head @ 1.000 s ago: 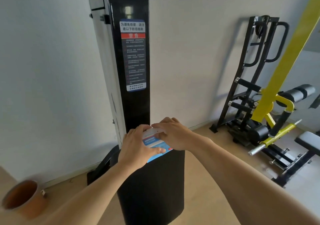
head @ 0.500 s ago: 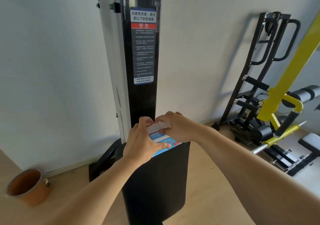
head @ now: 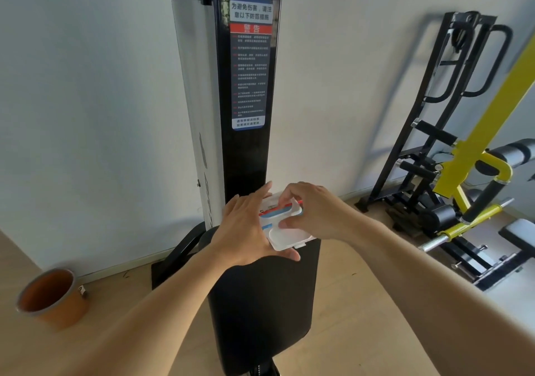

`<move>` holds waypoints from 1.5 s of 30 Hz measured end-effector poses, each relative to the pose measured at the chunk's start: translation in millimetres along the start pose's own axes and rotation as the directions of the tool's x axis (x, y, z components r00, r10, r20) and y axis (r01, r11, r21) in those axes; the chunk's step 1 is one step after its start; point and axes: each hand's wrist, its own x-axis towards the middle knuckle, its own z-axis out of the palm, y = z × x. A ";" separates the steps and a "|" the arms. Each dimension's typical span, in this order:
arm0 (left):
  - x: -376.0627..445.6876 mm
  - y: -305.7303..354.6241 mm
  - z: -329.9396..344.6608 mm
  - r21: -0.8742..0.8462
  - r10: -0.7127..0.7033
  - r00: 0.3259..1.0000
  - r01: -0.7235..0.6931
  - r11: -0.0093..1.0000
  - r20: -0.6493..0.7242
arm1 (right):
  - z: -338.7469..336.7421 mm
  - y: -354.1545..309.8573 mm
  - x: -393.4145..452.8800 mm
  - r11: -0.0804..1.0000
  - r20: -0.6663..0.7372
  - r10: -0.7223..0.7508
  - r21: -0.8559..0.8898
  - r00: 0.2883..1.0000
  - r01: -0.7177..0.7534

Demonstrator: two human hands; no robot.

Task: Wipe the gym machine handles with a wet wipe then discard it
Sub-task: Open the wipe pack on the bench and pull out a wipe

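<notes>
A white-and-blue wet wipe pack (head: pixel 285 232) rests on top of the black padded seat back (head: pixel 262 303) of a gym machine. My left hand (head: pixel 246 231) cups the pack from the left and below. Over its top, my right hand (head: pixel 315 212) pinches the white flip lid, which stands lifted open. No wipe shows outside the pack. Black foam handles (head: pixel 434 132) sit on a rack at the right.
A tall black machine column (head: pixel 249 150) with a warning label rises just behind the hands. An orange bin (head: pixel 50 296) stands on the wooden floor at the lower left. A yellow-and-black machine (head: pixel 474 173) and a bench (head: pixel 518 234) fill the right side.
The pack's white lid has been flipped up by my right hand. My left hand has slid lower under the pack. The view has shifted slightly left and down.
</notes>
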 end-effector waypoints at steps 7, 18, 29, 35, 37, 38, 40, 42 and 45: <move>-2.4 2.3 -12.5 -0.209 0.001 0.997 0.015 0.978 0.079 | 5.0 -4.8 1.6 0.992 -0.065 -0.007 -0.127 0.998 -0.001; -4.5 5.3 -3.8 -0.215 0.033 0.995 -0.052 0.975 -0.092 | 18.7 -45.0 9.1 0.957 -0.194 -0.013 -0.287 0.981 -0.044; -4.8 6.7 -3.9 -0.161 0.011 0.990 -0.034 0.986 -0.144 | 15.9 -57.5 11.3 0.931 -0.160 0.076 -0.341 0.984 -0.128; -9.3 14.9 -10.4 -0.160 -0.074 0.989 0.053 0.986 -0.124 | 13.3 -73.8 5.7 0.883 -0.130 0.039 -0.459 0.991 -0.095; -10.7 20.3 -14.6 -0.177 -0.095 0.989 0.074 0.981 -0.112 | 16.0 -77.0 4.8 0.860 -0.137 0.037 -0.499 0.990 -0.102; -10.9 21.9 -16.1 -0.180 -0.102 0.990 0.083 0.980 -0.101 | 17.4 -78.0 4.6 0.851 -0.143 0.037 -0.515 0.989 -0.106; -11.2 22.0 -17.4 -0.171 -0.113 0.991 0.099 0.980 -0.074 | 20.8 -79.1 4.3 0.836 -0.148 0.030 -0.539 0.989 -0.106; -10.6 19.6 -15.6 -0.164 -0.120 0.991 0.109 0.980 -0.056 | 23.7 -80.3 4.1 0.817 -0.161 0.013 -0.567 0.987 -0.104; -10.6 18.7 -14.7 -0.173 -0.126 0.990 0.114 0.978 -0.060 | 26.5 -81.1 5.5 0.799 -0.198 -0.012 -0.591 0.980 -0.110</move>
